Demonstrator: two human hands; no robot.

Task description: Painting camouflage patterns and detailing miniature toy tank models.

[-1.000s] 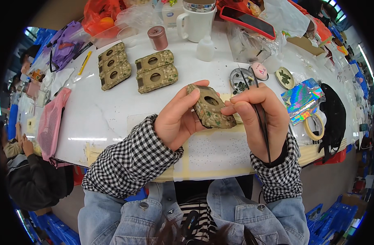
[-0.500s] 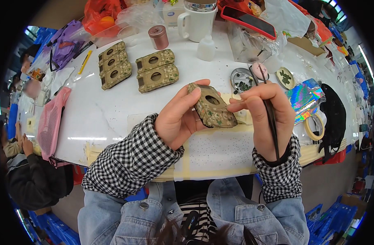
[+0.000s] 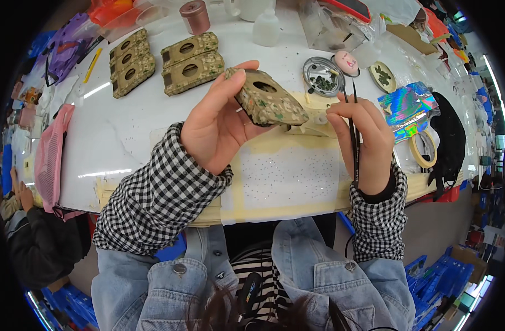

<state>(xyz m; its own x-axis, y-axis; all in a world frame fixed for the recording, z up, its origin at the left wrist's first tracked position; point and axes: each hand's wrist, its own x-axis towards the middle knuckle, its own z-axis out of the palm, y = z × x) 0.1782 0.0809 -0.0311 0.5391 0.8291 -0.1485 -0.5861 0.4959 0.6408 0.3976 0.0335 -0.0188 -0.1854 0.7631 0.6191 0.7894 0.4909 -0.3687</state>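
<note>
One camouflage case (image 3: 263, 106), tilted above the table (image 3: 125, 124), firmly in our left hand (image 3: 208, 124); one pair of black tweezers (image 3: 356, 160), held in our right hand (image 3: 369, 129), apart from it. Step, we judge: close handwork; next move calls for steady left support.

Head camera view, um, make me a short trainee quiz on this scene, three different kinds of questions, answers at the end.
1. What does the right hand hold: A) scissors, B) black tweezers, C) a yellow pen?
2. True or false: the left hand holds a camouflage-patterned piece with a hole in it.
3. How many similar pieces lie on the white table?

Key: 1. B. 2. True. 3. Five.
</note>
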